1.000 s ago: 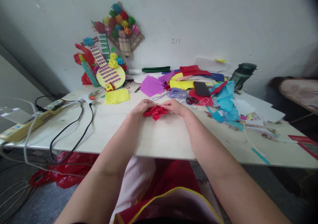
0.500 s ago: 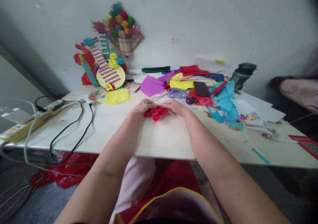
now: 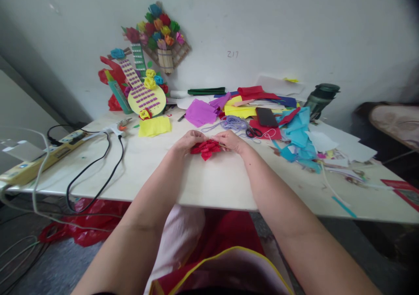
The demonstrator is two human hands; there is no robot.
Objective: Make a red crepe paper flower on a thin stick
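Crinkled red paper [image 3: 207, 149], gathered into a flower-like bunch, is held low over the table's middle between both hands. My left hand [image 3: 190, 140] is closed on its left side. On the other side my right hand [image 3: 231, 141] is pinched at the bunch's upper right edge; what exactly lies between those fingertips is too small to make out. Just behind the hands lie a tangle of pale purple cord [image 3: 233, 123] and black-handled scissors [image 3: 253, 132]. A sheet of yellow paper [image 3: 155, 126] rests to the left, and a purple sheet [image 3: 200, 112] lies farther back.
A power strip [image 3: 49, 157] with cables runs along the table's left. Guitar-shaped crafts [image 3: 146, 99] lean on the wall. A phone [image 3: 266, 117], crumpled blue paper [image 3: 296, 133] and a dark green bottle [image 3: 322, 99] stand or lie at the right. The table's front edge [image 3: 216, 207] is near me.
Both hands stay in nearly the same place, still holding the red paper, with only slight finger movement. The whole view has shifted very slightly.
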